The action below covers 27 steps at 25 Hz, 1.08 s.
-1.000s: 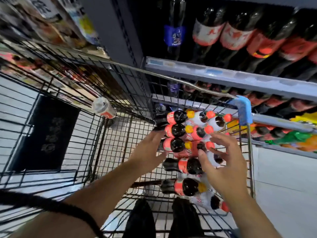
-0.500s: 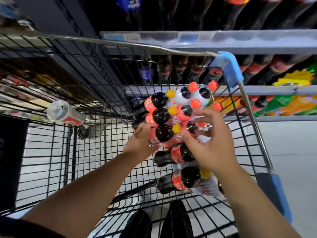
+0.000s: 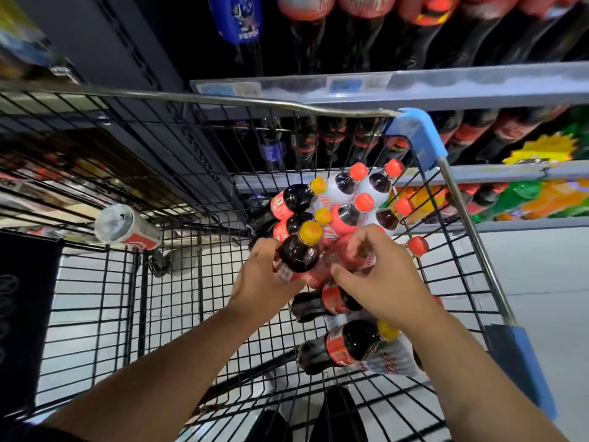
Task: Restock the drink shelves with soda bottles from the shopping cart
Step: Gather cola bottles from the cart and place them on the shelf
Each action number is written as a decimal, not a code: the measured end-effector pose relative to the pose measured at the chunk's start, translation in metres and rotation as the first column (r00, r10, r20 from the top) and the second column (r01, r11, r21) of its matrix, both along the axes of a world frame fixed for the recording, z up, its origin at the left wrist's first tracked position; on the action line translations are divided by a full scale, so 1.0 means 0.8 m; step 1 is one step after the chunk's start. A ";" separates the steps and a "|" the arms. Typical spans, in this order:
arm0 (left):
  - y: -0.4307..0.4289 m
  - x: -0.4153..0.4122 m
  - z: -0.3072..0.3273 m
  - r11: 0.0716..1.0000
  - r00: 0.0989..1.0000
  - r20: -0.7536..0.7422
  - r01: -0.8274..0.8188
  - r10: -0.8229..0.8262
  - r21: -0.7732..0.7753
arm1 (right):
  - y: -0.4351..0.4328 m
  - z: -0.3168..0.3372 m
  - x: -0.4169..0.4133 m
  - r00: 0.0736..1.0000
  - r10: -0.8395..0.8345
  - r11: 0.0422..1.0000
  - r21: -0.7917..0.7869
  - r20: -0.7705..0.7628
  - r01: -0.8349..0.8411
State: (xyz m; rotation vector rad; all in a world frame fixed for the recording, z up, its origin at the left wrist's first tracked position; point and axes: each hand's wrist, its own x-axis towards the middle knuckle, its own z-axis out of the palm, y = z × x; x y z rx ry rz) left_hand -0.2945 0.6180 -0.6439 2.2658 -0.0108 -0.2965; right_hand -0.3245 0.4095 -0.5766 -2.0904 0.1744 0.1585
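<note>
The left hand (image 3: 264,279), earlier resting on the pile, had lifted a yellow-capped cola bottle (image 3: 299,253), fingers wrapped around it, inside the shopping cart (image 3: 417,135); the right hand (image 3: 382,282) pinched a neighbouring pink-labelled bottle (image 3: 347,250).

Bare forearms, a dark sleeve edge (image 3: 47,433), dark shoes (image 3: 338,416) below.

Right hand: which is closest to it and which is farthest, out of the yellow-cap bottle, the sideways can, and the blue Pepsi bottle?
From the right hand:
1. Yellow-cap bottle, just left, in the left hand.
2. Sideways can, at the cart's left side.
3. Blue Pepsi bottle, up on the top shelf.
</note>
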 end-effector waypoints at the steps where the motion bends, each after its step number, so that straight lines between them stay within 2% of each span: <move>1: 0.001 0.002 0.020 0.998 1.000 -0.010 -0.016 0.015 -0.056 | 0.001 0.001 0.000 0.998 0.022 0.999 0.037 -0.052 -0.020; 4: -0.001 0.006 0.076 0.957 1.000 -0.021 -0.002 -0.004 -0.291 | 0.009 0.003 -0.005 0.968 0.153 0.979 0.161 -0.200 -0.121; 6: -0.009 0.005 0.105 0.921 0.999 -0.003 0.035 -0.039 -0.389 | 0.015 0.006 -0.006 0.962 0.195 0.965 0.210 -0.191 -0.154; 8: -0.019 0.000 0.123 0.934 0.994 0.080 0.092 -0.069 -0.344 | 0.015 0.009 -0.005 0.973 0.182 0.946 0.294 -0.142 -0.134; 10: -0.019 0.006 0.130 0.944 0.986 0.102 0.159 -0.135 -0.288 | 0.013 0.010 -0.006 0.981 0.158 0.947 0.297 -0.113 -0.119; 13: 0.002 0.027 0.112 0.898 0.952 -0.100 0.235 -0.291 -0.372 | 0.011 0.008 -0.005 0.989 0.103 0.971 0.225 -0.107 -0.077; 15: 0.015 0.041 0.082 0.953 0.959 -0.190 0.157 -0.210 -0.260 | 0.004 0.009 -0.002 0.993 0.040 0.989 0.148 -0.108 -0.024; 16: 0.019 0.046 0.061 0.984 0.972 -0.183 0.130 -0.150 -0.119 | 0.001 0.006 0.000 0.994 0.013 0.994 0.112 -0.107 -0.001; 18: 0.022 0.057 0.019 0.976 0.984 -0.130 0.144 -0.123 0.166 | -0.005 0.003 0.003 0.996 -0.040 0.999 0.013 -0.085 0.041; 19: 0.019 0.062 0.003 0.957 0.981 -0.106 0.182 -0.161 0.228 | -0.006 0.001 0.003 0.996 -0.063 0.997 -0.038 -0.068 0.060; 22: 0.005 0.081 -0.037 0.923 0.964 -0.098 0.266 -0.248 0.277 | -0.007 0.000 0.002 0.993 -0.103 0.987 -0.130 -0.056 0.095; 27: -0.021 0.097 -0.072 0.875 0.987 -0.042 0.154 -0.152 0.459 | -0.006 -0.004 0.004 0.995 -0.089 0.978 -0.194 -0.054 0.077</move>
